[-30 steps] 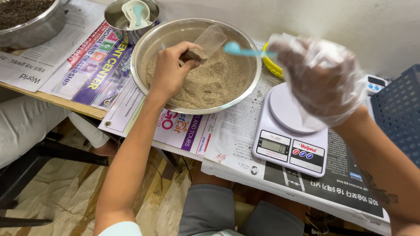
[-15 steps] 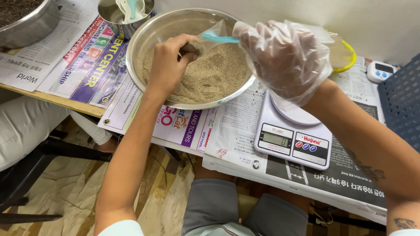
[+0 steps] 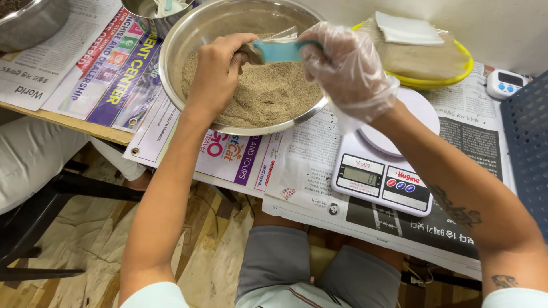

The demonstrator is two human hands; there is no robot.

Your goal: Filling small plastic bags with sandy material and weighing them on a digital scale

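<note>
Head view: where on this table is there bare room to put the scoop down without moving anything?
Best patch: newspaper between the steel bowl, scale and table's near edge. Another: the paper left of the bowl, toward the second bowl. Crowded: the far right, with yellow dish, small timer and blue basket, and the bowl itself, where the left hand and gloved right hand meet.

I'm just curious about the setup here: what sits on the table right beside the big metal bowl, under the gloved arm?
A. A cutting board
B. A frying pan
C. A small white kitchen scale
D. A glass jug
C: a white kitchen scale with a round plate and a small display lies on the newspaper next to the metal bowl, beneath the gloved right hand.
</note>
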